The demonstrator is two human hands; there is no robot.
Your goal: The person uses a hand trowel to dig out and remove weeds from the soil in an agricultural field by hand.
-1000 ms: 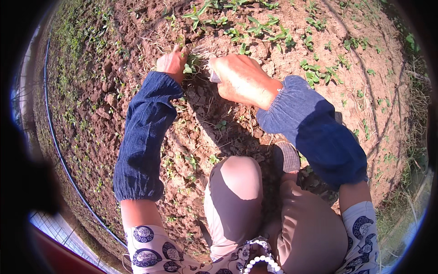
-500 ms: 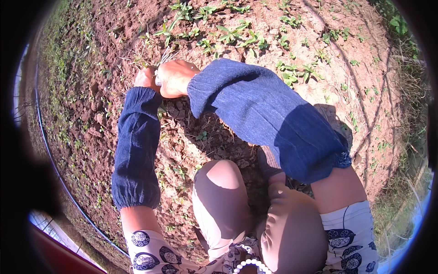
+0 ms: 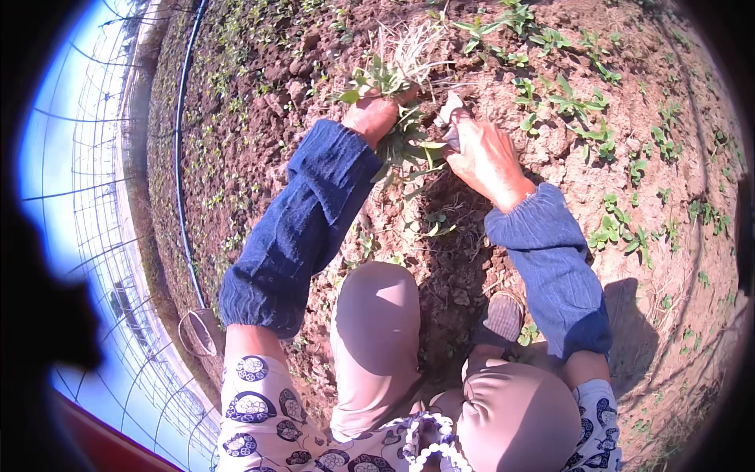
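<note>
Ahead of my knees, my left hand is closed round a bunch of weeds. Green leaves hang below the fist, and more leaves with pale, dry roots or stalks stick out above it. Just to the right, my right hand is bent with thumb and fingers together. A small greyish-white piece shows at its fingertips; I cannot make out what it is. The two hands are a little apart, over reddish, crumbly soil.
Small green seedlings grow on the bare ground to the right. A blue hose runs along the left, with a basket-like thing near its end. Beyond is a wire mesh fence. My shoe rests on the soil.
My hands were together and have come apart, the right one moving rightward. The leafy bunch now shows plainly in my left hand. The view has shifted, bringing more fence into sight.
</note>
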